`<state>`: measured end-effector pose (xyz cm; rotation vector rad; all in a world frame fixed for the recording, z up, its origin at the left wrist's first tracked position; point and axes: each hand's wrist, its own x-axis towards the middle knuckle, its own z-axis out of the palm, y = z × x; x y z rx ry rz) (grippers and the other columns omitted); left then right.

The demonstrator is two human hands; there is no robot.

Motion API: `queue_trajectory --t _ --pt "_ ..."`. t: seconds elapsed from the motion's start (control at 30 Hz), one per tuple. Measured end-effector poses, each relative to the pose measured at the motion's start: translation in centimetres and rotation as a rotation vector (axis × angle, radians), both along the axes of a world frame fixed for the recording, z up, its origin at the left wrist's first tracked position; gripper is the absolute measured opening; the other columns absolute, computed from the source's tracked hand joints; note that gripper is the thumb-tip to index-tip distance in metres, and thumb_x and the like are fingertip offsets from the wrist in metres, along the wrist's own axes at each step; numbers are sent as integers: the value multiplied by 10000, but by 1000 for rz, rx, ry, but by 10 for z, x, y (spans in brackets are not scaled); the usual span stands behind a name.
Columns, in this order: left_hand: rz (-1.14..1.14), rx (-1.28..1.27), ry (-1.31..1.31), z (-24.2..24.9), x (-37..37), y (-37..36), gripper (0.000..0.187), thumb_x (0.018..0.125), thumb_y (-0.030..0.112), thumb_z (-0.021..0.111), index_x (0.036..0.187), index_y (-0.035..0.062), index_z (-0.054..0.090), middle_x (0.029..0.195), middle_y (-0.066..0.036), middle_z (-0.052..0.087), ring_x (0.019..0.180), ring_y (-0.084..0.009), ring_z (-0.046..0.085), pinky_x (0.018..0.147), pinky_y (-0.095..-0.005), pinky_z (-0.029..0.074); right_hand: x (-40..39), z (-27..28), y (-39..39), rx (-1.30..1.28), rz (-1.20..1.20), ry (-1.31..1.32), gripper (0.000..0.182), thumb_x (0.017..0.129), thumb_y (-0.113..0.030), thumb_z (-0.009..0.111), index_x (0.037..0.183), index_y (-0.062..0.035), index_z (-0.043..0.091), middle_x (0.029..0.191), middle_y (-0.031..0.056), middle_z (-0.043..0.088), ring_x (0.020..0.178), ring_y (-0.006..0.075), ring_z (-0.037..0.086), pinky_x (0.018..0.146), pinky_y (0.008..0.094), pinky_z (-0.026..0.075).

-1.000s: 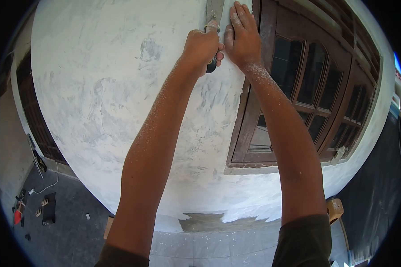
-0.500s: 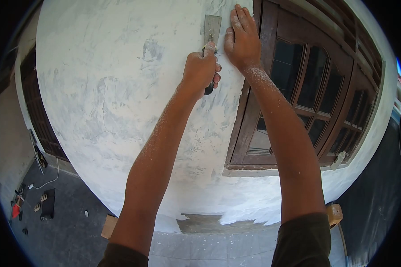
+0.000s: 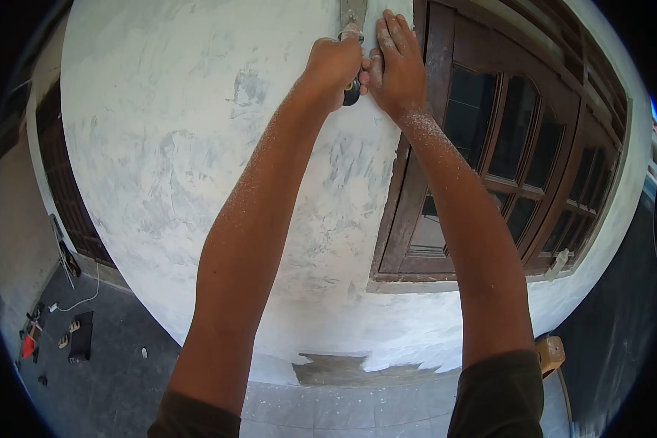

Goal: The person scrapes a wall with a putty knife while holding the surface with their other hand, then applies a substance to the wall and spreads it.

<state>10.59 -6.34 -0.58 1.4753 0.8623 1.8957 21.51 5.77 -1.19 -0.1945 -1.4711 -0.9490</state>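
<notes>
My left hand (image 3: 336,67) is wrapped round the dark handle of a putty knife (image 3: 353,12), whose metal blade points up along the wall and runs out at the top edge of the view. Beside it, my right hand (image 3: 400,69) lies flat on the white, patchy wall (image 3: 160,153), fingers pointing up, close to the brown window frame (image 3: 436,51). White dust covers the fingers and both forearms. The two hands are very near each other, and whether they touch is unclear.
A brown wooden window (image 3: 515,131) with glass panes is on the right. Sandals (image 3: 64,341), a dark mat (image 3: 81,337), a white cable (image 3: 87,298) and a red item (image 3: 28,346) lie on the floor at lower left. A yellowish block (image 3: 551,355) is at lower right.
My left hand has moved up the wall with the putty knife, so part of the blade is now out of view. My right hand has stayed nearly in place.
</notes>
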Motion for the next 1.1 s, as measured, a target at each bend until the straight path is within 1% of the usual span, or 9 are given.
queue_trajectory --t 0.07,0.23,0.47,0.6,0.67,0.77,0.87,1.0,1.1 --pt "12 34 22 5 -1 7 375 1070 389 482 1014 18 503 727 -45 531 534 -125 472 481 -297 444 2 -2 -3 6 16 -17 517 918 -79 541 1430 -6 524 1558 136 440 1474 326 358 1220 477 278" --pt "-30 -88 5 -55 -3 -1 396 1069 423 479 994 36 502 700 -35 525 509 -127 471 464 -307 438 -1 -1 1 -3 -1 -4 518 920 -74 543 1434 -15 524 1566 135 428 1478 326 351 1221 478 276" --pt "10 60 35 8 -3 14 382 1076 367 467 928 16 485 707 -36 523 541 -113 469 484 -293 440 2 -2 2 24 13 -20 520 928 -103 540 1439 -13 519 1558 137 441 1477 328 351 1224 472 272" --pt "-13 -54 -9 -57 2 2 388 1068 390 481 980 14 511 696 -44 530 525 -123 480 457 -304 430 -1 -3 4 -10 22 -14 521 930 -106 534 1442 -15 518 1564 133 433 1482 321 345 1227 469 267" --pt "11 -72 29 -48 -1 7 392 1068 396 482 979 16 511 703 -44 534 524 -124 478 456 -302 431 1 -1 3 -16 -9 -6 520 931 -109 529 1443 -15 517 1567 132 429 1483 317 344 1228 467 266" --pt "32 54 -36 6 -1 9 406 1064 401 496 966 7 510 723 -56 545 527 -126 479 468 -298 438 2 -3 1 -9 10 -11 528 922 -103 537 1442 -13 517 1568 131 429 1482 315 347 1230 468 262" --pt "13 60 -43 4 1 13 411 1064 403 494 959 5 505 724 -56 544 526 -126 475 474 -299 441 2 -2 3 -14 29 -23 531 917 -99 547 1440 -13 519 1566 134 430 1480 318 350 1230 469 261" --pt "-18 -85 11 -55 -6 1 382 1064 415 490 1032 35 509 706 -38 526 525 -130 474 466 -297 431 1 -2 2 -22 21 -9 519 921 -96 554 1432 -10 525 1560 137 437 1473 325 359 1225 471 269" --pt "5 -19 7 -28 -7 3 380 1064 412 490 1040 33 504 709 -37 529 526 -128 469 467 -298 431 1 -2 0 -10 17 -7 511 922 -91 546 1425 -6 530 1555 143 443 1470 329 364 1222 472 275"
